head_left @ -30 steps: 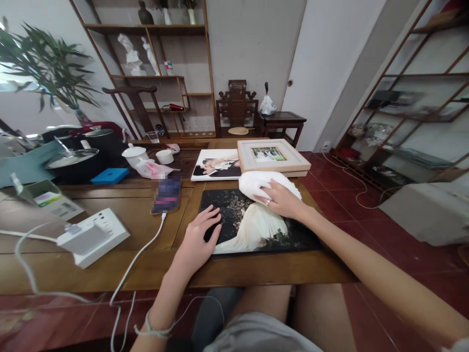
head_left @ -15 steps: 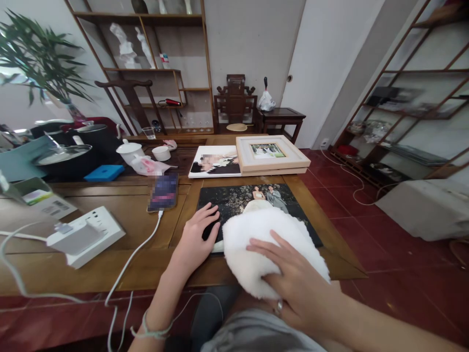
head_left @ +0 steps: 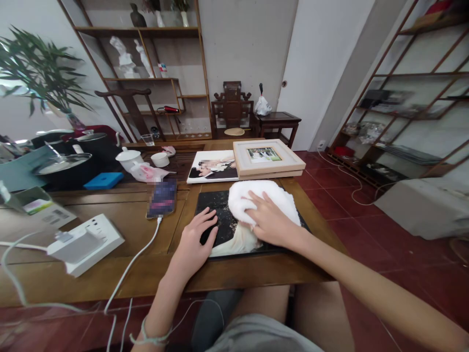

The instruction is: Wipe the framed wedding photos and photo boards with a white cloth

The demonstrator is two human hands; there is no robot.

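A dark photo print (head_left: pixel 220 215) showing a white gown lies flat near the front of the wooden table (head_left: pixel 120 230). My left hand (head_left: pixel 194 239) rests on its left edge, fingers spread flat. My right hand (head_left: pixel 267 222) presses a fluffy white cloth (head_left: pixel 273 195) onto the upper middle of the print, fingers curled over it. The cloth hides most of the picture's far half.
Behind the print lie a second photo print (head_left: pixel 212 166) and a stacked wooden picture frame (head_left: pixel 267 157). A phone (head_left: pixel 161 198) on a white cable, a white power strip (head_left: pixel 86 237), pots, a blue box (head_left: pixel 103 180) and cups fill the left. Shelves stand on the right.
My right hand has pulled the cloth from the print's far end to its near edge, then pushed it back up to the middle. My left hand stayed on the left edge.
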